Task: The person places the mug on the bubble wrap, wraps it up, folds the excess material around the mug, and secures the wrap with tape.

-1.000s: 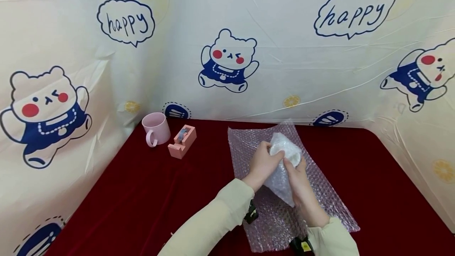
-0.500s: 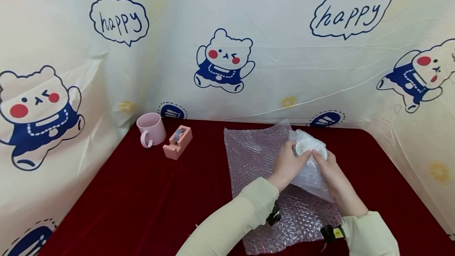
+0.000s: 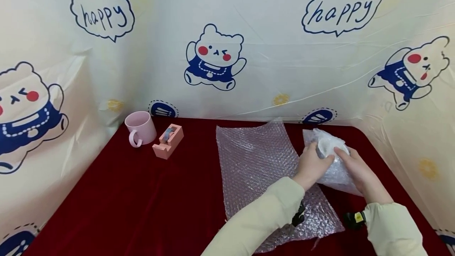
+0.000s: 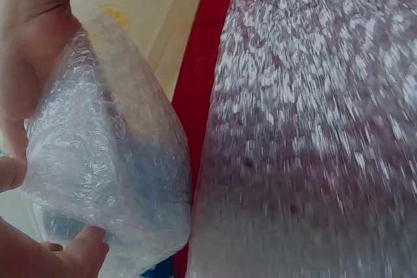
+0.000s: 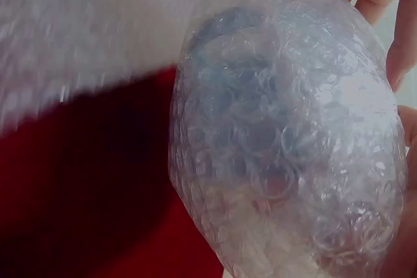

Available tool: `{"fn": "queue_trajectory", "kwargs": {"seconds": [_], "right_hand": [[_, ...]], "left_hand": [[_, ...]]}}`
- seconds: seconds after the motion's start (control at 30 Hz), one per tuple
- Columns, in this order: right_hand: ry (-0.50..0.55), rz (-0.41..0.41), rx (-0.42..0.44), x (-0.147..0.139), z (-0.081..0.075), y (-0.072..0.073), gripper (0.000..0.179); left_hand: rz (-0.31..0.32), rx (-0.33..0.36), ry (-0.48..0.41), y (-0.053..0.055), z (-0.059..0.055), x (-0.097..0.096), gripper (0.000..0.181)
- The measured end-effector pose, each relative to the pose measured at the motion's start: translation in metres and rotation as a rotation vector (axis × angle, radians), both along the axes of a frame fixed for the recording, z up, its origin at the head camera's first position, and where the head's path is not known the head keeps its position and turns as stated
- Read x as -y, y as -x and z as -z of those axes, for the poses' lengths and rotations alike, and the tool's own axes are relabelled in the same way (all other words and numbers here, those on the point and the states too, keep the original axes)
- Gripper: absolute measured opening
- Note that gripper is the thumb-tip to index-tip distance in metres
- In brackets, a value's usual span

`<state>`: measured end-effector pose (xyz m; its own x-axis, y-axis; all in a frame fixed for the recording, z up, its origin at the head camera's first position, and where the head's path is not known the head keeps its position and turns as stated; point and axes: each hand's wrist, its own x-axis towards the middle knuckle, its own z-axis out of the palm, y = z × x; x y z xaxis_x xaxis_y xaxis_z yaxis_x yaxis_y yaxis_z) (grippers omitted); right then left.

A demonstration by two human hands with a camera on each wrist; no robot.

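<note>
Over the right part of the table, both hands hold a bundle of bubble wrap (image 3: 341,177) with a whitish round-rimmed thing inside, its kind blurred by the wrap. My left hand (image 3: 313,165) grips the bundle's left side, thumb across the top. On the opposite side my right hand (image 3: 362,171) grips it, its thumb close to the left one. The left wrist view shows the crinkled wrap (image 4: 111,154) between the hands. Up close in the right wrist view, a bluish shape shows through the bubbles (image 5: 293,115). A flat bubble wrap sheet (image 3: 256,157) lies left of the bundle.
A pink mug (image 3: 143,129) stands at the back left of the red cloth-covered table (image 3: 149,200). Beside it sits a pink tape dispenser (image 3: 168,141) with a bluish roll. Printed fabric (image 3: 270,70) hangs behind the table and along both sides.
Both hands have carried the bundle to the right, from over the bubble wrap sheet to beyond its right edge. The head view has swung slightly right; mug and dispenser stay put.
</note>
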<state>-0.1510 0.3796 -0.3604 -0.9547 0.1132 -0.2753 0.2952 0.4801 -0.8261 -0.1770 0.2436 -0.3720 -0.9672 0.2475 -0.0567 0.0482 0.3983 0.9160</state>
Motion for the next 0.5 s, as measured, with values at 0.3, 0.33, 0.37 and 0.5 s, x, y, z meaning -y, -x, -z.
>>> {"fn": "queue_trajectory", "kwargs": {"seconds": [0.3,0.33,0.37,0.5], "right_hand": [[-0.012,0.033,0.027,-0.017,0.018,0.003,0.08],[-0.011,0.043,0.033,-0.018,0.019,0.003,0.081],[-0.01,0.051,0.038,-0.019,0.02,0.003,0.081],[-0.039,0.069,0.057,-0.022,0.025,0.004,0.081]], "left_hand": [[-0.004,0.043,0.026,-0.007,0.017,-0.014,0.065],[-0.002,0.05,0.025,-0.007,0.019,-0.015,0.066],[-0.001,0.048,0.028,-0.007,0.02,-0.016,0.066],[0.014,0.038,0.042,-0.008,0.025,-0.018,0.065]]}}
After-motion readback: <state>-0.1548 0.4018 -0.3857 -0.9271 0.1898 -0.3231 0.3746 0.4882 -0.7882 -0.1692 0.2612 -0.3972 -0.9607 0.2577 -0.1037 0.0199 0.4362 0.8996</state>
